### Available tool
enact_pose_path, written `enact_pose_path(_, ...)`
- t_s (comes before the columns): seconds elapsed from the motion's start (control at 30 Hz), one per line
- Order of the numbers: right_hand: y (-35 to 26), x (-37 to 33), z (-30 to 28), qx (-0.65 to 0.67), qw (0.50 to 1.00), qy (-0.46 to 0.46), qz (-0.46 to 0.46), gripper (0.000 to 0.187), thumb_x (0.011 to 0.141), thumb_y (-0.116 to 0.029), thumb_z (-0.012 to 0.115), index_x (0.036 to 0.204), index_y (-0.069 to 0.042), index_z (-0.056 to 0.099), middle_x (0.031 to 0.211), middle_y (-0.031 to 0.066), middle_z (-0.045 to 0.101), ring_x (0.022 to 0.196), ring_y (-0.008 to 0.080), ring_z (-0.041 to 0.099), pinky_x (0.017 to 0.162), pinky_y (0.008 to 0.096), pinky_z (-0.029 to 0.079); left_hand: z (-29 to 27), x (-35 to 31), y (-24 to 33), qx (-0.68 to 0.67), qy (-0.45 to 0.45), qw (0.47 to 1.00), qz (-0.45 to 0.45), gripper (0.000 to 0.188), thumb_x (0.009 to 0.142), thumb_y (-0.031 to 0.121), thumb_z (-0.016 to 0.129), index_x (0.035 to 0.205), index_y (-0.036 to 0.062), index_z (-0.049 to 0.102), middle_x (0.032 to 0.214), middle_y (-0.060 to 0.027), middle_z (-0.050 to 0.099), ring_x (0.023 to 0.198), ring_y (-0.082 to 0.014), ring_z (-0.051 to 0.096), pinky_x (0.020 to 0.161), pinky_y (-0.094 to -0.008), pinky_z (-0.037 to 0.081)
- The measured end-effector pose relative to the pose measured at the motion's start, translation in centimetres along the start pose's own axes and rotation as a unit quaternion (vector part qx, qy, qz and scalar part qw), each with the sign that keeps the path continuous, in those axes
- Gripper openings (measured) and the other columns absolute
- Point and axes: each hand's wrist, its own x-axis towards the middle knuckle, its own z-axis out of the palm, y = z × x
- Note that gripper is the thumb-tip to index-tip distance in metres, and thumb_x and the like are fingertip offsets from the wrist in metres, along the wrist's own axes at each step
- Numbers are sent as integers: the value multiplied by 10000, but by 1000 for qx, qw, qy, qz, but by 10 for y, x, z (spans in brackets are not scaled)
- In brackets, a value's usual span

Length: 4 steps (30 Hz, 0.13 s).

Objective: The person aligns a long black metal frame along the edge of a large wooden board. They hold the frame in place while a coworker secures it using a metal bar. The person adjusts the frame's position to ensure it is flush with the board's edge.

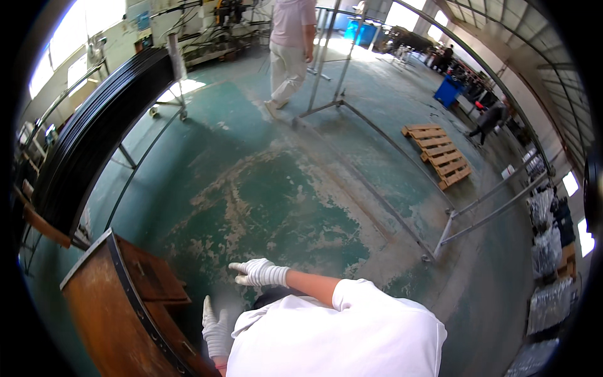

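Note:
Both of my hands wear whitish work gloves with ribbed cuffs, and neither holds anything that I can see. My right hand (pixel 259 273) reaches leftward over the worn green floor (pixel 276 213), fingers stretched out and apart. Lower down, my left hand (pixel 217 327) points upward with its fingers extended and the thumb spread. It is the one nearest to a brown wooden desk (pixel 94 308) with a dark edge strip and drawers (pixel 147 270). A gap seems to lie between that hand and the desk, though contact lower down is hard to judge.
A wheeled rack carries long black strips (pixel 103 119) at left. A metal frame on casters (pixel 383 201) spans the right, with a wooden pallet (pixel 440 154) beyond it. One person (pixel 289 56) stands ahead; another (pixel 490 119) bends far right. Wrapped bundles (pixel 546 251) line the right side.

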Motion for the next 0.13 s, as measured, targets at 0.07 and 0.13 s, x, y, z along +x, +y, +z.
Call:
enact_pose_path(0.07, 31, -2, 6, -2, 999, 44, 0, 501, 830, -394, 462, 1279, -172, 450, 1024, 137, 625, 865, 217, 622, 791, 340, 470, 13, 21, -4, 73, -46, 993, 82, 637, 797, 188, 579, 1366, 136, 297, 1365, -138, 364, 1235, -294, 372, 1016, -358, 313)
enact_pose_path(0.13, 20, -16, -12, 86, 993, -38, 69, 539, 835, -429, 472, 1265, -105, 460, 1092, 136, 605, 905, 178, 624, 832, 310, 458, 13, 34, -7, 125, -77, 981, 130, 637, 795, 181, 583, 1365, 144, 302, 1365, -139, 364, 1237, -289, 372, 1020, -360, 310)
